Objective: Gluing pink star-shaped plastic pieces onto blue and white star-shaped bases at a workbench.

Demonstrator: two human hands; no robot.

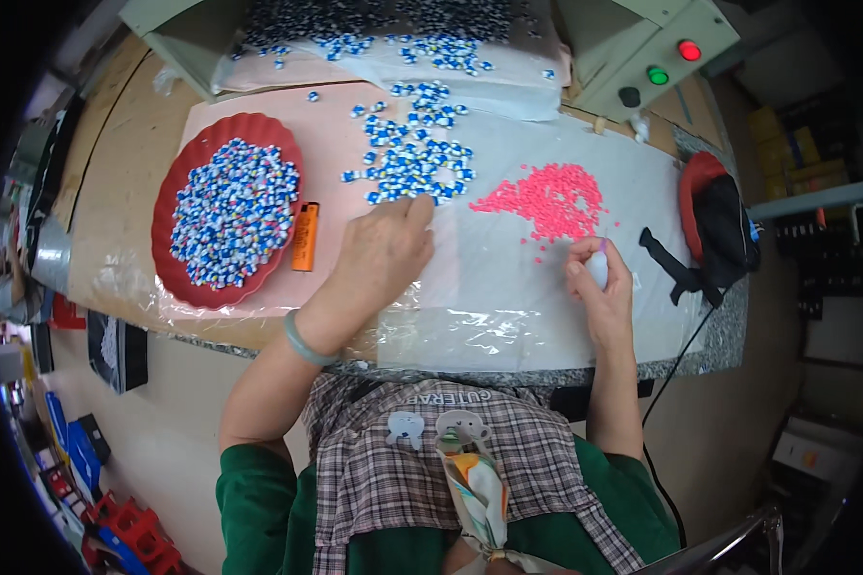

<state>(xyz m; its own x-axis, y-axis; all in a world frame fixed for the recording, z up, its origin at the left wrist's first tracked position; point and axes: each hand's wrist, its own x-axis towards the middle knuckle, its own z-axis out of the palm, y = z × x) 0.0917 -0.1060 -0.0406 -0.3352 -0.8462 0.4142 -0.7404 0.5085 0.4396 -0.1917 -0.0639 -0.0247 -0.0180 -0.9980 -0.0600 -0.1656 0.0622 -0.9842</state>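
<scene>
My left hand [390, 247], with a pale bangle [306, 341] at the wrist, reaches to the near edge of a spread of small blue-and-white pieces [408, 153]. Its fingers are bent together over the pieces; whatever lies between them is hidden. Closed around a small white rounded tool [597, 270] with a purple tip is my right hand [604, 292]. That hand is just on the near side of a heap of tiny pink pieces [556, 196], which lie on a pale sheet [489, 278].
At left stands a red scalloped dish [164, 235] full of blue-and-white pieces, beside an orange block [306, 236]. A machine [633, 57] with lit red and green buttons spans the back, more pieces inside. A black corded item [722, 230] leans by a red dish [692, 187] at right.
</scene>
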